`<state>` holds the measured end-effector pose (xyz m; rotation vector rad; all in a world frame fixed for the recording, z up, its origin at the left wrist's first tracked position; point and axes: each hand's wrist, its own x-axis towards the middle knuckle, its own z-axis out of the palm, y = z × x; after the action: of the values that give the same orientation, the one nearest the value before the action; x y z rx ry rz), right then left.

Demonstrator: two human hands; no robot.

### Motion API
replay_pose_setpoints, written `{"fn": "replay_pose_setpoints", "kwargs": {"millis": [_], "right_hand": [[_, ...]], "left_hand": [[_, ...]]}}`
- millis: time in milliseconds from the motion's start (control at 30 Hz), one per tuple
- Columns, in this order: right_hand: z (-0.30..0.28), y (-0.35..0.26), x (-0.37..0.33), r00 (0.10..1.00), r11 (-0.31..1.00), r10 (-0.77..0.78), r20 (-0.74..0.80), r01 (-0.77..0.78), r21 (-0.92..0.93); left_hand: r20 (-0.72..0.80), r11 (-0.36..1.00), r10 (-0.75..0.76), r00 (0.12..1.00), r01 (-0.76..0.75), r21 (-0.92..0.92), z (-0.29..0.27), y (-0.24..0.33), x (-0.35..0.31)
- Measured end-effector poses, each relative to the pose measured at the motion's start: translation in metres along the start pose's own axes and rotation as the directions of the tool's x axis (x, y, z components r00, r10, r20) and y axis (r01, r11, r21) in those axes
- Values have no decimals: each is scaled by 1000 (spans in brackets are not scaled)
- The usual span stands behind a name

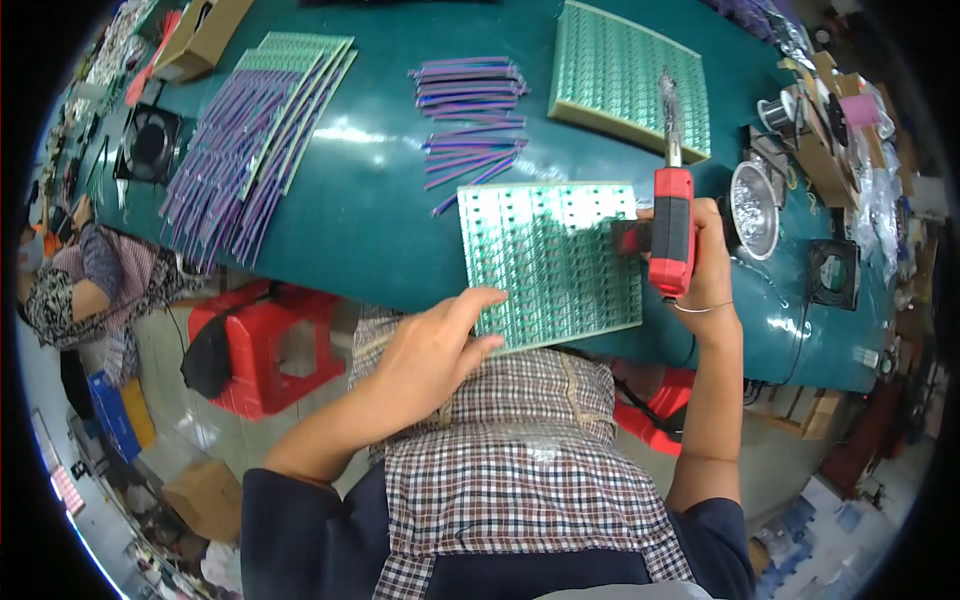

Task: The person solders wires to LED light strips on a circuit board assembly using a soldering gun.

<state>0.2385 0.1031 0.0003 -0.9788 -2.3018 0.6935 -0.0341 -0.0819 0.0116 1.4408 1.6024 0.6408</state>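
A green circuit board panel [550,260] with rows of small repeated parts is in front of me, its near edge overhanging the table edge toward my lap. At its lower left edge, my left hand [420,345] holds it, with index finger and thumb spread along the margin and the other fingers hidden. My right hand [712,260] is wrapped round a red and black soldering gun [673,230] at the panel's right edge. The gun's metal nose points away from me, and a dark red part of it reaches over the panel's right side.
A thick stack of green panels [630,75] lies at the far right, and panels covered in purple wires [225,150] at the far left. Purple wire bundles [470,85] lie between. A metal bowl [753,210] and solder spool [775,112] stand right. Another person [90,270] sits left.
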Motion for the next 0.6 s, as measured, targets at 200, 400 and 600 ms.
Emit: {"fn": "replay_pose_setpoints", "kwargs": {"millis": [200,400,600], "right_hand": [[4,0,-3,999,995,-18,50,23,-102],[3,-9,-6,995,994,45,93,-35,-108],[3,-11,-11,993,985,16,118,5,-173]], "left_hand": [[-15,816,294,956,-243,524,-9,-1,29],[-7,765,484,875,-419,488,40,-19,43],[-100,792,515,851,-429,434,46,-4,45]]}}
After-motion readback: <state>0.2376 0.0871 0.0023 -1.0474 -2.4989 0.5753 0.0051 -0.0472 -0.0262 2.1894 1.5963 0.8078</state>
